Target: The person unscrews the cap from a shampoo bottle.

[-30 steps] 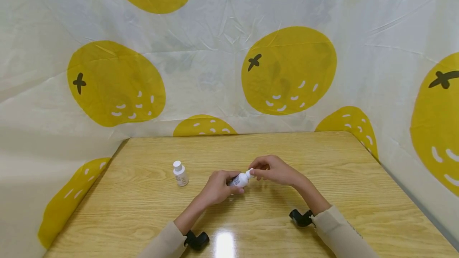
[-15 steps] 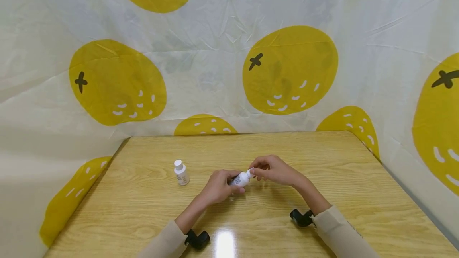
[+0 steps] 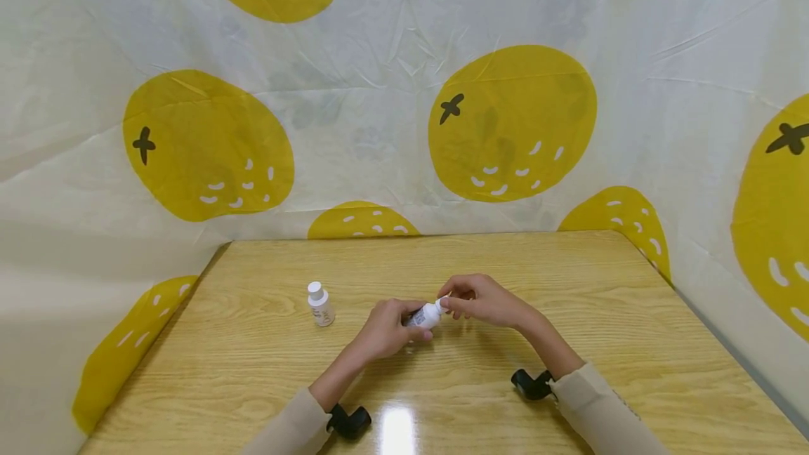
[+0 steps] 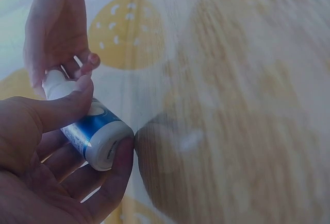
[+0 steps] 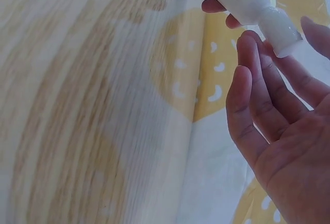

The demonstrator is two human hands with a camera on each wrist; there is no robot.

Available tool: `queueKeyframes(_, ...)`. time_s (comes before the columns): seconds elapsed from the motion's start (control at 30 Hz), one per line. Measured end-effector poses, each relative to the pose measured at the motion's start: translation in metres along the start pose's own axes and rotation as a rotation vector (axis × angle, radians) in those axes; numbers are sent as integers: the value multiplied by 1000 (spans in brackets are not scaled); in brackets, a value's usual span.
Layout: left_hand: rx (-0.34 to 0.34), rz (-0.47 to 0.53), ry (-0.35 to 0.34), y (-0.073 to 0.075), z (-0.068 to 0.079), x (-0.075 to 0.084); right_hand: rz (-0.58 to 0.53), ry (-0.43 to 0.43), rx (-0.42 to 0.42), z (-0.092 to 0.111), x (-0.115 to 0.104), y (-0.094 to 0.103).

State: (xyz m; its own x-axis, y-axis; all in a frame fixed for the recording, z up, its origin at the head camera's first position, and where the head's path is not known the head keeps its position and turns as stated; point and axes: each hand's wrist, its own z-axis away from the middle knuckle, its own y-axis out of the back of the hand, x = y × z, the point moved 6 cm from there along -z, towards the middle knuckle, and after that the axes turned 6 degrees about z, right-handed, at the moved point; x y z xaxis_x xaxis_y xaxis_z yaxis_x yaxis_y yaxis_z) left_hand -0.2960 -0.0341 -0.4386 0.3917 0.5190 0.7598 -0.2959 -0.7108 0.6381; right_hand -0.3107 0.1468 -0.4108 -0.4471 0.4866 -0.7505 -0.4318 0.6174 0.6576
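A small white Dove bottle (image 3: 425, 317) with a blue label band lies tilted in my left hand (image 3: 385, 332), its capped end up and to the right. In the left wrist view, thumb and fingers wrap the bottle's body (image 4: 98, 126) near its base. My right hand (image 3: 483, 300) has its thumb and forefinger at the white cap (image 3: 442, 302), pinching it. The right wrist view has the cap (image 5: 281, 31) between forefinger and thumb, the other fingers (image 5: 238, 100) loosely bent below. Part of the label is hidden by the left hand.
A second small white bottle (image 3: 321, 305) with a white cap stands upright on the wooden table (image 3: 253, 371), left of the hands. Behind the table hangs a pale curtain (image 3: 360, 139) printed with yellow fruit. Black wrist cameras (image 3: 350, 423) sit near both sleeves.
Both hands stay in nearly the same place on the bottle and its cap. The head view has shifted very slightly; the standing bottle has not moved.
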Motion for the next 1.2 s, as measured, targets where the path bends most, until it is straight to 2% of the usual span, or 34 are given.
queueKeyframes(0.3,-3,3,2,0,0,0,-1,10,-4,1,-1,0)
queueKeyframes(0.57,-1,4,-7,-1,0,-2,-7,-24,-2,1,3,0)
queueKeyframes(0.87,-4,17,1,-1,0,-2,-5,10,-3,1,1,0)
queueKeyframes(1.2,-5,21,4,0,0,-2,-1,-16,-1,1,1,1)
